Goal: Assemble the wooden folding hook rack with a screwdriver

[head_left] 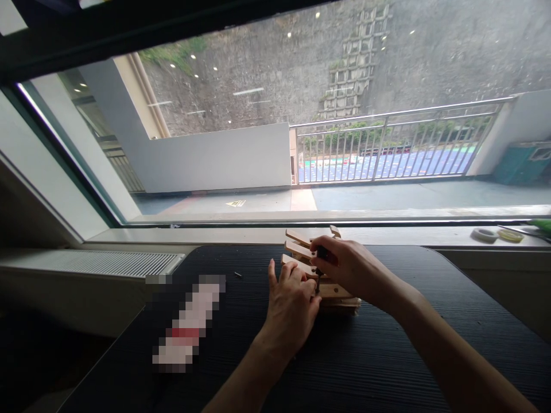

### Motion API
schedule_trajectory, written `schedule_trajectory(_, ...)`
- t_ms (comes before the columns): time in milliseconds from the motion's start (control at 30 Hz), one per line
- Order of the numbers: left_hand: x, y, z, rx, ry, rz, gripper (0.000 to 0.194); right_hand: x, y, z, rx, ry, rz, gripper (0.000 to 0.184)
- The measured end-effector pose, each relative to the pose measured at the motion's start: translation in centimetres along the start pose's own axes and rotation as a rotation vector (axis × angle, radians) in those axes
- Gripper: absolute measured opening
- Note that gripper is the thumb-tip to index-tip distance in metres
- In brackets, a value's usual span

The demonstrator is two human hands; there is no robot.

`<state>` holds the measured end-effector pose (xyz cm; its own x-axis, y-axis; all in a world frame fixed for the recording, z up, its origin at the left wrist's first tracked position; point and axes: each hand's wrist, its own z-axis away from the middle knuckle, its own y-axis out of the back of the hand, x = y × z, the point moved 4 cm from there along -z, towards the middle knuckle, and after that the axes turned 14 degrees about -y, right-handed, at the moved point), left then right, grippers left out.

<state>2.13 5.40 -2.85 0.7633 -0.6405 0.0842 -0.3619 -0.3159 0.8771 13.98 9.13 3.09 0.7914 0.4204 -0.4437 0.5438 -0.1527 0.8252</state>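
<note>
Forearms (456, 350): both bare, reaching in over the table, cut off by the frame.
Right hand (350, 267): fingers and thumb drawn in around a screwdriver; outer fingers largely hidden.
Screwdriver (321, 253): dark handle, mostly covered by the grip; thin shaft pointing down at the wood, tip hard to make out beside the left fingers.
Left hand (293, 295): laid over the near left side of the wood, fingers bent, little finger extended; whether it clasps or only presses, cannot tell.
Wooden piece (329, 289): pale, slatted, on the far middle of the table beneath both hands; slat ends jut to the upper left; centre covered, full shape unclear.
Table (241, 361): black, grained, near edge out of frame.
Metal bit (238, 275): slim, lying left of the wooden piece, too small to identify.
Pixelated item (189, 318): pale with a red band, at left on the table, contents unreadable.
Windowsill (413, 236): two rings (484, 234) at right; green object (541, 224) cut off by the edge.
</note>
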Motion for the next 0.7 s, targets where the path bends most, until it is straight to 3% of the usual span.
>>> schedule_trajectory(267,0.1,-0.1,0.0,0.012,-0.004,0.007,0.008,0.5,-0.3,0.0,0.043,-0.112,0.072,0.022)
schedule_trajectory(500,0.0,-0.1,0.0,0.005,0.0,0.011,0.008,0.0,0.4,0.7,-0.067,0.011,-0.027,0.03)
schedule_trajectory(700,0.1,0.0,-0.1,0.004,0.005,0.005,0.009,0.1,0.8,0.7,-0.062,-0.006,-0.014,0.019)
